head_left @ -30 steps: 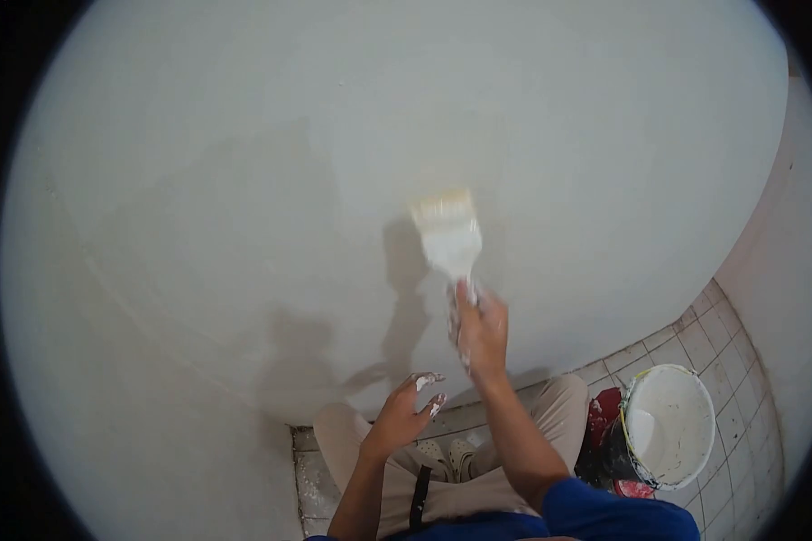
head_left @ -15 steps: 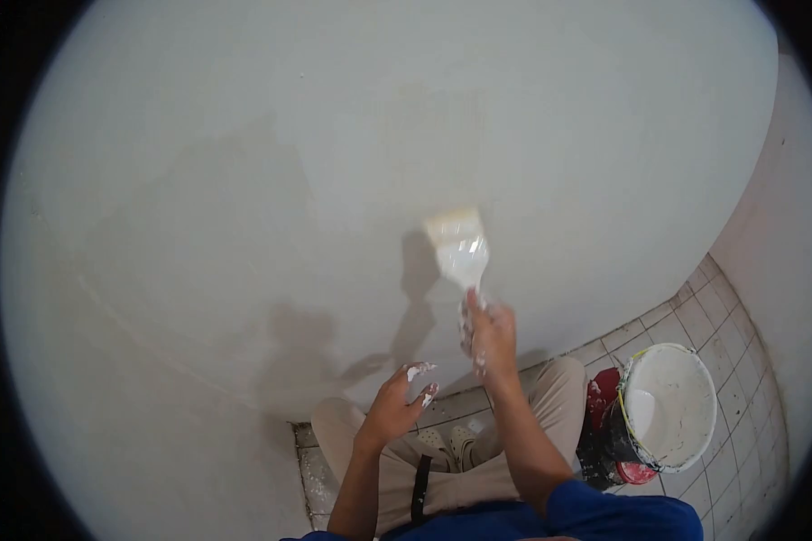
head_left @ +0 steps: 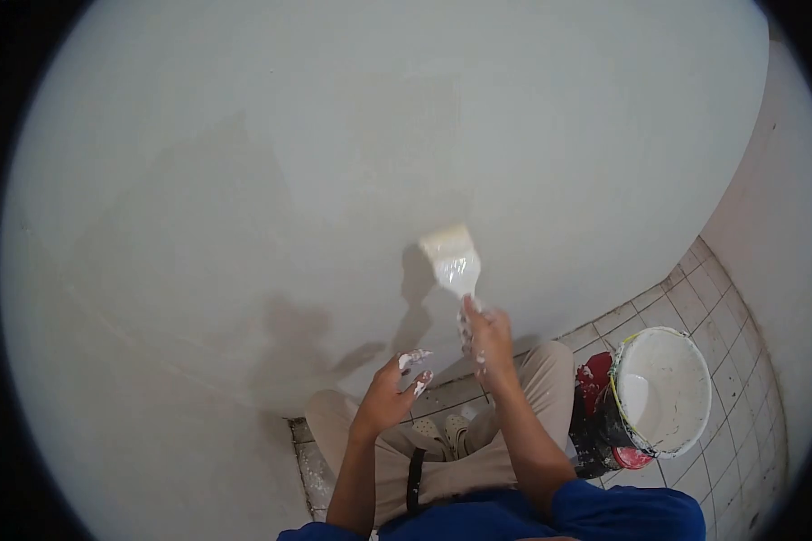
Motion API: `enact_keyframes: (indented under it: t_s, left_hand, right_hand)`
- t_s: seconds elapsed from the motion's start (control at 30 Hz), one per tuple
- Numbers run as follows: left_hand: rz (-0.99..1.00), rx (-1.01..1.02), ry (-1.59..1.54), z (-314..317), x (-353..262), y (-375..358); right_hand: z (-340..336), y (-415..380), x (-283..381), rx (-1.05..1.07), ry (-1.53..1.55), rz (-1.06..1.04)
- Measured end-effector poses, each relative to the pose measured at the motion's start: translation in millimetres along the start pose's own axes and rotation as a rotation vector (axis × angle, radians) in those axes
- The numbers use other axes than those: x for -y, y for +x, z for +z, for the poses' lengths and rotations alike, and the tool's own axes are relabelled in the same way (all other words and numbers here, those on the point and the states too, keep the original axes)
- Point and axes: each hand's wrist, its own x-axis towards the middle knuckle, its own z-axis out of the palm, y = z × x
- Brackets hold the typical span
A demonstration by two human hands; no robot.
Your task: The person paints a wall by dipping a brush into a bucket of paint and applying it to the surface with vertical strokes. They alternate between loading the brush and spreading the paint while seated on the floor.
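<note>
A wide paintbrush (head_left: 454, 257) with pale bristles and a white, paint-wet body is in my right hand (head_left: 490, 344), whose fingers wrap its handle. The bristles are at the pale wall (head_left: 550, 162); whether they touch it I cannot make out. Faint darker patches show on the wall above the brush. My left hand (head_left: 395, 392) holds nothing and hovers above my lap, thumb and fingers apart, with white paint on the fingertips. White smears also mark my right hand.
At my right stands a bucket (head_left: 663, 347) of white paint on the tiled floor (head_left: 717, 433), with a red container (head_left: 594, 374) beside it. Another wall (head_left: 776, 198) meets the floor at the right. My bent knees are close to the painted wall.
The brush and my right hand have shifted slightly down relative to the wall. My left hand keeps nearly the same pose. The whole view has moved a little.
</note>
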Motion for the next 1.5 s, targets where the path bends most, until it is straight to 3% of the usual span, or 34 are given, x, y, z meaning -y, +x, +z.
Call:
enact_keyframes:
  t_s: [0.13,0.23,0.33,0.4,0.5,0.67,0.83,0.9,0.97,1.07,1.13,1.2,1.3,1.4,1.47,1.5]
  left_hand:
    - [-0.009,-0.012,0.002,6,4,0]
    - [-0.007,0.013,-0.033,11,-5,2]
    - [-0.004,-0.010,-0.008,12,-11,3]
    - [-0.002,0.001,-0.001,8,-10,3]
    - [-0.007,-0.005,-0.023,3,4,2]
    - [-0.028,0.001,-0.017,8,7,-2]
    - [-0.011,-0.104,-0.070,1,21,-5]
    - [-0.011,-0.149,-0.056,-12,29,-8]
    - [-0.032,-0.179,-0.047,-21,33,-20]
    - [-0.060,-0.203,-0.039,-31,33,-24]
    - [-0.115,-0.204,-0.037,-31,37,-28]
    - [-0.100,-0.193,-0.061,-28,30,-29]
    - [-0.089,-0.162,-0.028,-23,22,-27]
    - [-0.062,-0.146,0.007,-24,22,-25]
    - [-0.046,-0.149,0.007,-23,26,-27]
    - [-0.043,-0.156,0.000,-25,28,-30]
  right_hand:
    - [32,6,82,0.072,-0.029,-0.250]
    - [41,40,69,0.063,-0.045,-0.199]
    - [19,32,8,0.047,0.017,-0.058]
    - [3,14,-10,-0.019,-0.042,0.150]
    - [-3,-1,-3,-0.017,0.007,0.129]
    - [54,1,80,0.154,-0.024,-0.158]
    - [59,34,-13,0.051,-0.244,-0.292]
    - [41,15,-33,0.093,-0.035,0.129]
    - [11,4,-48,0.155,-0.007,0.266]
    - [6,-4,-25,0.117,0.050,0.136]
    - [20,2,8,0.065,0.066,-0.060]
    - [42,1,48,0.184,-0.004,-0.351]
    - [77,3,74,0.158,-0.171,-0.473]
    - [79,22,34,0.246,-0.303,-0.252]
    - [65,27,-25,0.198,-0.374,-0.267]
    - [58,14,-35,0.208,-0.280,-0.135]
